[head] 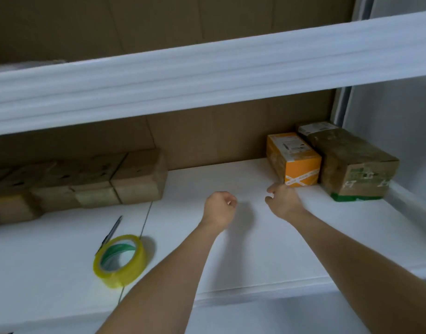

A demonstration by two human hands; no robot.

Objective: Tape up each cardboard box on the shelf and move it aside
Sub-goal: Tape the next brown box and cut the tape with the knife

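Your right hand (pixel 283 201), fingers loosely apart and empty, reached for the small orange cardboard box (pixel 292 159) at two o'clock; left hand (pixel 219 208) fisted, empty. Next, likely: pull it toward the yellow-tinted tape roll (pixel 119 260) at eight o'clock.

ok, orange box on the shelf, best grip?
Span the orange box across its top front edge, from the front-left with the right hand. Its left side and front are open; the brown box sits close against its right, and the wall is behind.

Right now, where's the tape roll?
In the head view the tape roll lies on the white shelf, lower left, touching the pen, left of the left hand.
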